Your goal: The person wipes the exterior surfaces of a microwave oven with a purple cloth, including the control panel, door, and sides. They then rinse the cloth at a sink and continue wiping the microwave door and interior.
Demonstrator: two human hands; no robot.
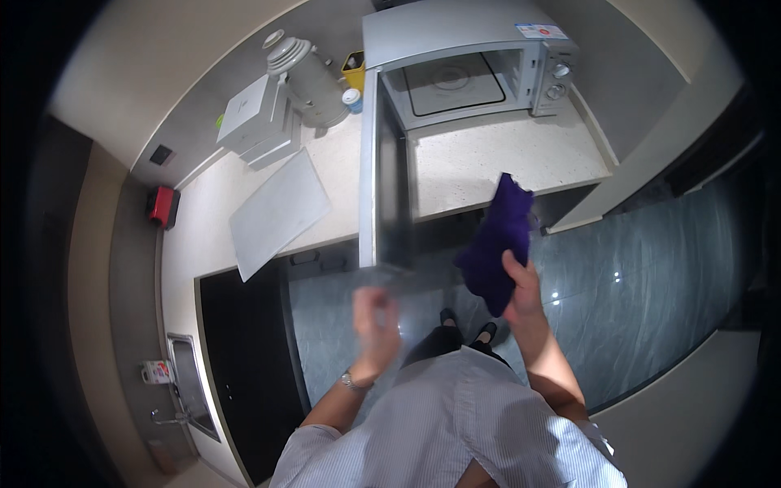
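My right hand (523, 290) grips a dark purple cloth (501, 244), which stands up and fans out from the fingers in front of the counter edge. My left hand (375, 320), with a metal-banded wristwatch (354, 380) on its wrist, is blurred. Its fingers look curled near the outer end of the microwave door (390, 189); contact is unclear. That door swings wide open on the left side of a silver microwave oven (454, 27). Inside the microwave, the cavity floor (451, 85) shows a dark rectangular outline. Two knobs (558, 80) sit on its right-hand panel.
Left of the door, a pale flat board (280, 213) lies partly over the counter's front edge. Behind it stand white boxes (253, 119), a grey vacuum jug (308, 79), a lidded cup (352, 100) and a yellow container (354, 70). A sink (194, 387) is at far left.
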